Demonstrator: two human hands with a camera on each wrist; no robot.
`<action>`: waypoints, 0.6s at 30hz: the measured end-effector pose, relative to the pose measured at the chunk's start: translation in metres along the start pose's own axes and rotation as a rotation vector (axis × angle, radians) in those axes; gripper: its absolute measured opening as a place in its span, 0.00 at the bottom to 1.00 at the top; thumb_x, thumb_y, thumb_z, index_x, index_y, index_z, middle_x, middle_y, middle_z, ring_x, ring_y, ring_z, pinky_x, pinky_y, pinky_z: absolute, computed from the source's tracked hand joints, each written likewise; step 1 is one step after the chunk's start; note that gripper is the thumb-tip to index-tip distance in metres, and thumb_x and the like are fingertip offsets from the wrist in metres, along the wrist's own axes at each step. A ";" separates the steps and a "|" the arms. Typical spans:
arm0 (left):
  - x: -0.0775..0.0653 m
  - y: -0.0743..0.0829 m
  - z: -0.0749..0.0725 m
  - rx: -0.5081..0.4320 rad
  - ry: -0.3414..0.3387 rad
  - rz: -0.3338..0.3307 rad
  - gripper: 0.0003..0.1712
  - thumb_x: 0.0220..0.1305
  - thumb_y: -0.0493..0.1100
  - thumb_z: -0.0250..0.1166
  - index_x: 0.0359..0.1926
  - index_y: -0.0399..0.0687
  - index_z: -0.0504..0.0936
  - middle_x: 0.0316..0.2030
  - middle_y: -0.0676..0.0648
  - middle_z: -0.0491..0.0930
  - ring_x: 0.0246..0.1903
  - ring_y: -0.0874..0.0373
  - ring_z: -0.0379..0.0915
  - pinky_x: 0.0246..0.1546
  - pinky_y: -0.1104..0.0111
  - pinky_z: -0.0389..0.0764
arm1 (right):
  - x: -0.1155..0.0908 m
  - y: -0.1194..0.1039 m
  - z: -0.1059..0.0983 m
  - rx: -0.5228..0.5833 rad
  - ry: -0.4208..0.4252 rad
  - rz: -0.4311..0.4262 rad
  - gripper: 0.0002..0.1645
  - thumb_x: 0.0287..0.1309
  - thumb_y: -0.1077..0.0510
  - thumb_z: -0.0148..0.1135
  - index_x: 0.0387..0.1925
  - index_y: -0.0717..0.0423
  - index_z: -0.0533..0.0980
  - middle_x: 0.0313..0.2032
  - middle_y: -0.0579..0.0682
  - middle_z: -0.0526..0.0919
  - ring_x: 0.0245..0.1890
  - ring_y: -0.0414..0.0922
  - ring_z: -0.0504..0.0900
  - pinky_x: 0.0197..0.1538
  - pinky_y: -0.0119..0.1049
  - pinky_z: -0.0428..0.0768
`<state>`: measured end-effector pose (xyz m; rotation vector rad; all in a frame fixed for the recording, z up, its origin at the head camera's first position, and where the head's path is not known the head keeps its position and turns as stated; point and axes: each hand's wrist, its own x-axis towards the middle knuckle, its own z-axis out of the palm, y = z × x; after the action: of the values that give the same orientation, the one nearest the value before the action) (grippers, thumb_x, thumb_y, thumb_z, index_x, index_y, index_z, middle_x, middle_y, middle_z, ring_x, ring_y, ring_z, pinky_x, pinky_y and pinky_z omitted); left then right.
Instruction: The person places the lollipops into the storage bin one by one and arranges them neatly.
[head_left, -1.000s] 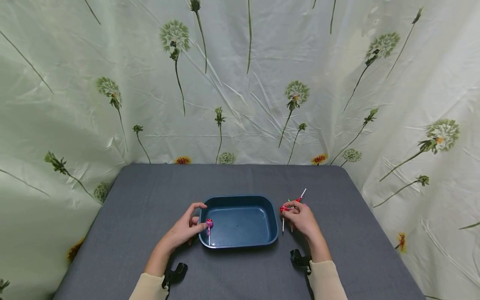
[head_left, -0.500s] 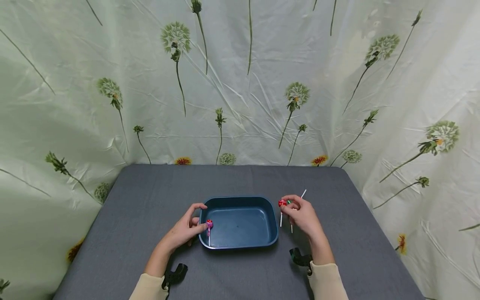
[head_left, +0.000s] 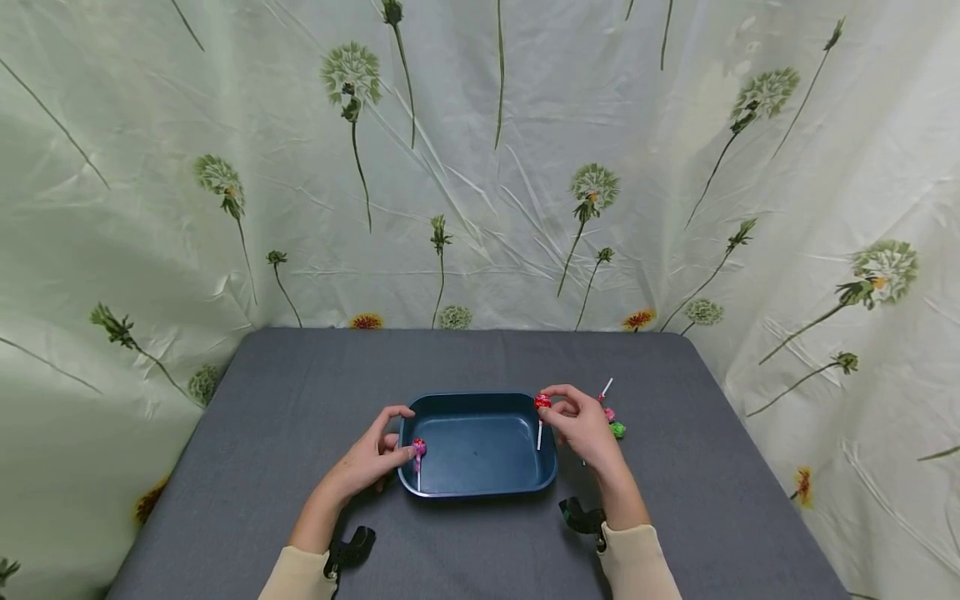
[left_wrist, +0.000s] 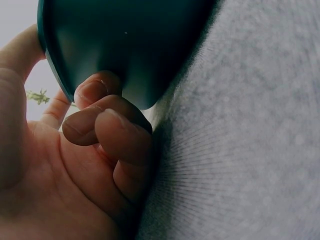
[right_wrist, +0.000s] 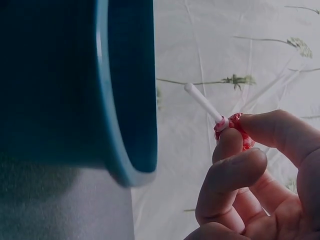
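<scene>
A dark blue rectangular tray (head_left: 472, 462) rests on the grey table. My left hand (head_left: 366, 460) grips its left end, thumb over the rim and other fingers outside, against the wall (left_wrist: 120, 50) in the left wrist view. A pink-and-red wrapped lollipop (head_left: 417, 462) lies inside the tray by that thumb, its white stick toward me. My right hand (head_left: 590, 429) pinches a red wrapped lollipop (head_left: 542, 402) by its head at the tray's right end. In the right wrist view the white stick (right_wrist: 204, 102) of this lollipop points toward the tray.
Right of the tray, partly behind my right hand, lie a green lollipop (head_left: 617, 430), a pink lollipop (head_left: 610, 414) and another white stick (head_left: 606, 387). A floral curtain (head_left: 510, 250) hangs behind the table's far edge.
My right hand has lifted the red lollipop from the group on the table and carried it left to the tray's right end. The left hand and tray stay put.
</scene>
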<state>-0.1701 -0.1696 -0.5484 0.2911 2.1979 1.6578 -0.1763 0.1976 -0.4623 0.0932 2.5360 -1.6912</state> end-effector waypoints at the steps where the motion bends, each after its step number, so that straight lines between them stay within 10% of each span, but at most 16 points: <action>1: 0.000 0.000 0.000 -0.001 -0.002 0.003 0.34 0.76 0.48 0.66 0.73 0.57 0.59 0.27 0.51 0.76 0.18 0.60 0.63 0.19 0.68 0.69 | 0.000 0.000 0.001 -0.003 -0.002 0.002 0.17 0.69 0.59 0.69 0.57 0.56 0.81 0.31 0.56 0.86 0.20 0.43 0.72 0.29 0.38 0.77; 18: 0.002 0.001 -0.001 0.005 0.007 -0.029 0.36 0.74 0.48 0.68 0.74 0.58 0.58 0.28 0.49 0.77 0.19 0.58 0.64 0.18 0.67 0.70 | 0.000 -0.012 0.027 0.015 -0.044 -0.031 0.16 0.68 0.60 0.70 0.56 0.53 0.82 0.28 0.54 0.83 0.18 0.45 0.72 0.26 0.33 0.70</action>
<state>-0.1720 -0.1692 -0.5480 0.2541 2.2016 1.6407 -0.1768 0.1680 -0.4619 0.0174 2.5065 -1.7042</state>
